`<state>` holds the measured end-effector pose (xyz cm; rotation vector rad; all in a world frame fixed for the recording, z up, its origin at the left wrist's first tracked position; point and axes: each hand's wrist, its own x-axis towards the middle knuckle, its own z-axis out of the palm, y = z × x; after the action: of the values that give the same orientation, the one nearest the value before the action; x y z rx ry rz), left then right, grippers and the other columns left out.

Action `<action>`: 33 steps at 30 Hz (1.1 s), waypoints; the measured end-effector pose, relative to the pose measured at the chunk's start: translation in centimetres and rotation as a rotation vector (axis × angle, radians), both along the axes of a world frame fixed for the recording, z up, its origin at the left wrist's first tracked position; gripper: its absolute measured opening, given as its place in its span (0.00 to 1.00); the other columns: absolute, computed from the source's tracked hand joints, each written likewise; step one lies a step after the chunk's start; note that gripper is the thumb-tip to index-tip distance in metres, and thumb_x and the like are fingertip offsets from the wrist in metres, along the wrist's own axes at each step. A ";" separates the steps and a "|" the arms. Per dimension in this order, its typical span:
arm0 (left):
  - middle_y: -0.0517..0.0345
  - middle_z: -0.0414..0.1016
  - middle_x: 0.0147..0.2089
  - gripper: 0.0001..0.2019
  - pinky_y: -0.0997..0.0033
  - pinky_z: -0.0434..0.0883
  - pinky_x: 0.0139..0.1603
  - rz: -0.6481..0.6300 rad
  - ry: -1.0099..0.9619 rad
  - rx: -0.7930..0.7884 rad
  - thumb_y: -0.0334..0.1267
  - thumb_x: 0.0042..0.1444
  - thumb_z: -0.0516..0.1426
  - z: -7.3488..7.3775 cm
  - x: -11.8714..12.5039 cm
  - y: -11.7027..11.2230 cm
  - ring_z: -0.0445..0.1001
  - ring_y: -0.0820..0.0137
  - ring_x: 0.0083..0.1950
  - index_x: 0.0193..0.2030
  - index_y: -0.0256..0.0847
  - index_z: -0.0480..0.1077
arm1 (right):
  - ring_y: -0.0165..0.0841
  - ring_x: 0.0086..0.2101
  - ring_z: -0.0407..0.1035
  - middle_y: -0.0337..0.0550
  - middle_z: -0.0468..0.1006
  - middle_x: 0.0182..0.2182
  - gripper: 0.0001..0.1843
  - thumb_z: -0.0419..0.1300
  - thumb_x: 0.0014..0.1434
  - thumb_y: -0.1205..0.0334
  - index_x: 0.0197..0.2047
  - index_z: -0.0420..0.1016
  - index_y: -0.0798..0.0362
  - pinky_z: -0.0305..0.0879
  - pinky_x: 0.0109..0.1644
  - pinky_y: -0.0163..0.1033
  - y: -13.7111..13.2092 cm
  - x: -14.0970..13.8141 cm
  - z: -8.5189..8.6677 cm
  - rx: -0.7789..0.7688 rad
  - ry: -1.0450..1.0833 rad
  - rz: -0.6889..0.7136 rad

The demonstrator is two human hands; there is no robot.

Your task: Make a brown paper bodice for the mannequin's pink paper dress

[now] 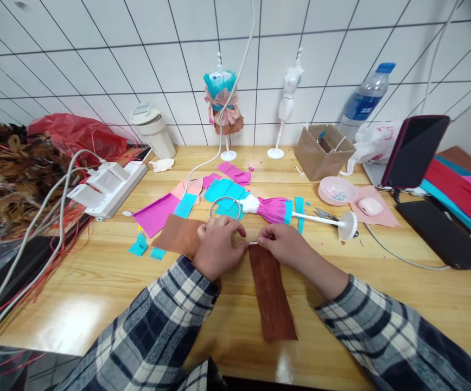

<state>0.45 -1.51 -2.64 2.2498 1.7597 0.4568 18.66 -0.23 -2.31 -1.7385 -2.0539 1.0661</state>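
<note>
A dark brown strip of crepe paper [272, 298] lies lengthwise on the table, its far end between my two hands. Along that end runs a thin white strip [253, 243], perhaps tape. My left hand [221, 244] pinches at the left corner; my right hand [286, 244] pinches at the right corner. Lighter brown paper [174, 233] lies partly beneath my left hand. Just beyond my hands, a small white dress form [249, 204] lies on its side, wearing a pink pleated skirt [274, 209] with a blue hem. A ring [211, 209] rests beside it.
Pink paper [158, 213] and blue paper [223, 190] are scattered left of centre. Two dress forms stand by the wall, one dressed [224, 103], one bare [288, 100]. Scissors [325, 214], a pink dish [337, 191], a cardboard box [320, 155] and a phone [417, 152] are right.
</note>
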 end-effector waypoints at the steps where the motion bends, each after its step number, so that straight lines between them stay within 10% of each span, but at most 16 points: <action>1: 0.58 0.72 0.44 0.08 0.54 0.56 0.48 0.003 0.000 -0.009 0.44 0.52 0.62 -0.1 0.0 0.0 0.66 0.58 0.51 0.38 0.48 0.72 | 0.31 0.29 0.66 0.38 0.76 0.25 0.09 0.57 0.57 0.62 0.30 0.78 0.52 0.53 0.31 0.34 0.0 0.0 -0.1 -0.002 -0.011 0.005; 33: 0.58 0.74 0.46 0.09 0.55 0.58 0.51 0.052 -0.053 -0.046 0.48 0.57 0.59 -0.1 0.4 0.3 0.67 0.58 0.52 0.40 0.47 0.72 | 0.34 0.34 0.71 0.41 0.80 0.30 0.10 0.56 0.59 0.59 0.31 0.77 0.49 0.53 0.32 0.36 -1.3 -0.9 -0.3 0.130 -0.210 -0.101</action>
<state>0.80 -1.24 -2.73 2.1448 1.7877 0.4775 17.73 -1.54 -2.62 -1.9346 -2.0754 0.7310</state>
